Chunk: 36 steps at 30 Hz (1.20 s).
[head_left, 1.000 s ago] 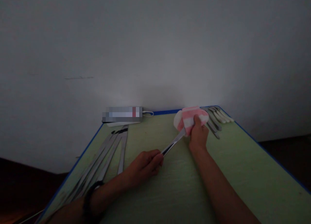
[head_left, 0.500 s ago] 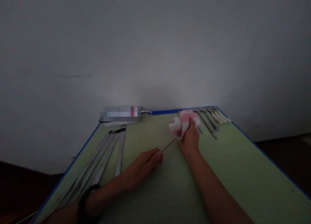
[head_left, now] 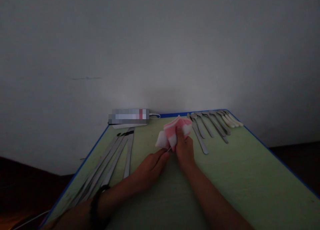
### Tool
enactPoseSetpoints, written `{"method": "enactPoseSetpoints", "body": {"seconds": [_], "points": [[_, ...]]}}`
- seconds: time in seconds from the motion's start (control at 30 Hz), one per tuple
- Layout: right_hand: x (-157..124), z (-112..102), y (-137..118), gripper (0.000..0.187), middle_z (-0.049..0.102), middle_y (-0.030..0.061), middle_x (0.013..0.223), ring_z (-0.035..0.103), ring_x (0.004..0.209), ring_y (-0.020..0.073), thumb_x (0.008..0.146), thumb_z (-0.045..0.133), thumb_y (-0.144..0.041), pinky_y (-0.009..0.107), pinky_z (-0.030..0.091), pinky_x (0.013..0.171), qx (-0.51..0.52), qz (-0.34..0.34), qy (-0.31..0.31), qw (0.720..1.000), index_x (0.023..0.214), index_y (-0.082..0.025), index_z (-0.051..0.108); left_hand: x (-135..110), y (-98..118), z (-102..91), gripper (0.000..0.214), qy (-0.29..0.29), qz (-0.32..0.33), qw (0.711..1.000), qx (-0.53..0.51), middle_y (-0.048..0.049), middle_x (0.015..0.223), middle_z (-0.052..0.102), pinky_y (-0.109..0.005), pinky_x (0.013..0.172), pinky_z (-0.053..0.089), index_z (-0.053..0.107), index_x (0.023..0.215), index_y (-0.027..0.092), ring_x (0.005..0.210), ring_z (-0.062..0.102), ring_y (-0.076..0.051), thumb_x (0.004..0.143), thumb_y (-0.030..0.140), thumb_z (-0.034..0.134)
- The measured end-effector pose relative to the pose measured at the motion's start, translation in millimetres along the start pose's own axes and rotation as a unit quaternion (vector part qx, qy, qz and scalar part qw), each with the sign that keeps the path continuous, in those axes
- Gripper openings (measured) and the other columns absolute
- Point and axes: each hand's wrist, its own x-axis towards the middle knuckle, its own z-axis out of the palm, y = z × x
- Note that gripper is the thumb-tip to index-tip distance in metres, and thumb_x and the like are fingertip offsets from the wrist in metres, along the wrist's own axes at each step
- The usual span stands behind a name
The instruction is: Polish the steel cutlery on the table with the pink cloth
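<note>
My left hand [head_left: 155, 165] is closed on the end of a thin metal piece of cutlery [head_left: 169, 149]. Only a short length of it shows, so its kind is hidden. My right hand [head_left: 184, 150] grips a pink and white cloth [head_left: 171, 132], thumb on top, folded around the other end of the metal piece. Both hands are close together above the middle of the table. Just right of the cloth lies a row of metal cutlery [head_left: 200, 135], with fork-like and spoon-like shapes among it.
Several long flat metal pieces [head_left: 128, 153] with dark marks near their far ends lie on the left of the green table [head_left: 237, 186]. A blurred-out box [head_left: 128, 116] with a white cable [head_left: 155, 115] stands against the wall. White-handled cutlery [head_left: 230, 118] lies at the far right corner.
My right hand and the cloth have slid along the metal piece toward my left hand, down and to the left. Less of the metal shows between the hands. The view has shifted slightly.
</note>
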Motion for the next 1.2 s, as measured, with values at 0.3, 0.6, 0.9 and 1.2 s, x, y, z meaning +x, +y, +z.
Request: {"method": "enactPoseSetpoints", "body": {"seconds": [0.3, 0.6, 0.9, 1.2], "points": [[21.1, -21.1, -11.6, 0.052, 0.042, -0.0026, 0.04, 0.037, 0.037, 0.01, 0.075, 0.047, -0.064, 0.024, 0.026, 0.037, 0.015, 0.001, 0.065, 0.998, 0.047, -0.019, 0.044, -2.6, -1.1, -2.8, 0.036, -0.056, 0.013, 0.997, 0.049, 0.0046, 0.061, 0.046, -0.026, 0.059, 0.036, 0.047, 0.072, 0.02, 0.057, 0.049, -0.014, 0.095, 0.038, 0.026], [52.4, -39.7, -3.7, 0.054, 0.059, 0.003, 0.059, 0.052, 0.052, 0.0127, 0.07, 0.053, -0.064, 0.024, 0.038, 0.045, 0.132, 0.017, 0.193, 0.972, 0.072, -0.011, 0.062, -5.9, -3.3, -4.1, 0.038, -0.095, 0.043, 0.992, 0.076, 0.0043, 0.061, 0.049, -0.026, 0.059, 0.035, 0.049, 0.072, 0.021, 0.057, 0.048, -0.014, 0.096, 0.04, 0.027], [32.9, -24.9, -3.9, 0.055, 0.051, 0.0014, 0.045, 0.045, 0.043, 0.0124, 0.075, 0.047, -0.064, 0.025, 0.032, 0.042, 0.025, 0.023, 0.172, 0.985, 0.055, -0.014, 0.058, -7.6, -4.0, -6.9, 0.038, -0.093, 0.025, 0.994, 0.044, 0.0049, 0.059, 0.047, -0.026, 0.061, 0.036, 0.049, 0.071, 0.02, 0.058, 0.048, -0.013, 0.095, 0.041, 0.027], [-10.1, 4.8, -11.7, 0.051, 0.042, -0.0033, 0.041, 0.036, 0.038, 0.0083, 0.074, 0.049, -0.062, 0.022, 0.023, 0.037, 0.005, -0.011, -0.019, 1.0, 0.049, -0.018, 0.046, 0.9, -17.2, -0.4, 0.041, -0.034, -0.026, 0.992, -0.119, 0.0043, 0.058, 0.044, -0.024, 0.056, 0.036, 0.044, 0.064, 0.02, 0.055, 0.042, -0.012, 0.094, 0.045, 0.028]]}}
